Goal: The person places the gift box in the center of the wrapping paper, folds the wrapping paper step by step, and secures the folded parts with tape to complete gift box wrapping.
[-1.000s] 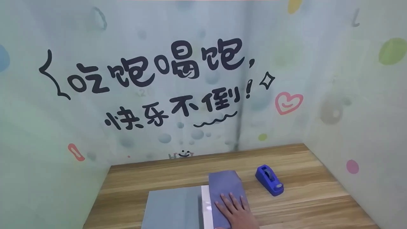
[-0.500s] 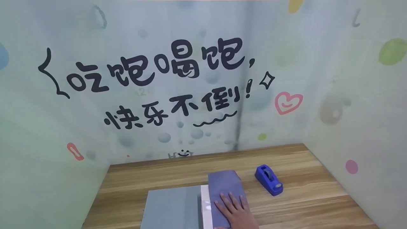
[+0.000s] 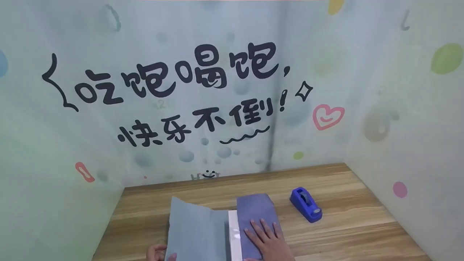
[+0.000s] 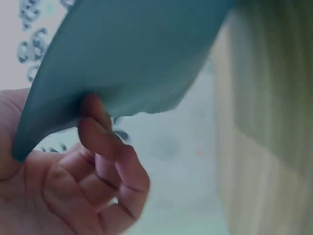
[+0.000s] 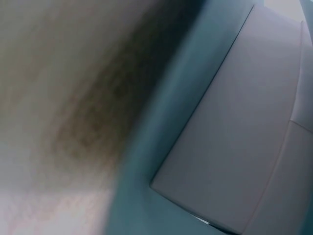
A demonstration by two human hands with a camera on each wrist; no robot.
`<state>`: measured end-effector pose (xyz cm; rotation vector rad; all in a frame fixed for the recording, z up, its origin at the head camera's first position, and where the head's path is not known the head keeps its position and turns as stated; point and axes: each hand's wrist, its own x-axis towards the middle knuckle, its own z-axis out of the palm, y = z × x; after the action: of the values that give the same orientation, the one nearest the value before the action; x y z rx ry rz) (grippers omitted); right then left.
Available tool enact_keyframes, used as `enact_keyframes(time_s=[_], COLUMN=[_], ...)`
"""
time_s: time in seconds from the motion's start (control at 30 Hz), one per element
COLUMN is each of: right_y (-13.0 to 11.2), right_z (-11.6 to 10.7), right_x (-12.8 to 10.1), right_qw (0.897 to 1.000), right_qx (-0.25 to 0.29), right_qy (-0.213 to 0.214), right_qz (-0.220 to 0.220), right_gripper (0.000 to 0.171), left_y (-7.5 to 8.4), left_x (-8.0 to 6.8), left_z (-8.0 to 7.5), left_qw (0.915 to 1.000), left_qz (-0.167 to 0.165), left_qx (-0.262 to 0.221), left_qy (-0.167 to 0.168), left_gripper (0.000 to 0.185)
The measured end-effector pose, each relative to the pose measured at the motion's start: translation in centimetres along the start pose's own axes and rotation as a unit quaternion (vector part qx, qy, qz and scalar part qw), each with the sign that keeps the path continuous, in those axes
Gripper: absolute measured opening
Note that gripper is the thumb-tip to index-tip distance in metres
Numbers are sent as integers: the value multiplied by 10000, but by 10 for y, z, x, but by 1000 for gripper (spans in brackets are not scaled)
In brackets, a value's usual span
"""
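Note:
My left hand pinches the outer edge of a blue-grey sheet of wrapping paper, which stands raised and bent on the left. In the left wrist view the paper passes between the thumb and the curled fingers. My right hand presses flat, fingers spread, on a bluish-purple paper flap folded over the right part of a white box. A strip of the box shows between flap and sheet. The right wrist view shows the pale box end with blue-grey paper along its edges.
A blue tape dispenser stands on the wooden table, right of the flap. Pale printed walls enclose the table at the back and both sides.
My left hand has come into view at the bottom and lifted the left part of the paper, which lay flat before. The right hand has stayed on the flap.

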<state>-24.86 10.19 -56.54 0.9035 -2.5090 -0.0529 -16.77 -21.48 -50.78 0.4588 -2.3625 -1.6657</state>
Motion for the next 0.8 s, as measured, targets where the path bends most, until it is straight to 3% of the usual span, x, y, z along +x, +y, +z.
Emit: enact_keyframes(time_s=[0.17, 0.27, 0.43, 0.57, 0.63, 0.8], right_y=[-1, -1, -2, -2, -2, 2], right_z=[-2, -3, -7, -7, -5, -5], right_x=[1, 1, 2, 2, 1, 0], right_qw=[9996, 9992, 9961, 9950, 9974, 9984], right_qx=[126, 213, 454, 420, 199, -312], right_qy=[-241, -331, -714, -870, -672, -469], right_qz=[64, 106, 232, 264, 166, -92], right_gripper=[76, 76, 77, 77, 75, 76], left_y=[53, 76, 97, 103, 104, 105], left_x=[-31, -42, -49, -48, -46, -37], left_z=[31, 49, 78, 101, 110, 129], left_qw=[9947, 9920, 9887, 9731, 9654, 9449], left_qz=[883, 1150, 1397, 2062, 2149, 1643], left_qx=[-178, -296, -517, -879, -1165, -1874], left_qy=[489, 430, -190, -529, -906, -2121], left_gripper=[33, 29, 26, 24, 23, 29])
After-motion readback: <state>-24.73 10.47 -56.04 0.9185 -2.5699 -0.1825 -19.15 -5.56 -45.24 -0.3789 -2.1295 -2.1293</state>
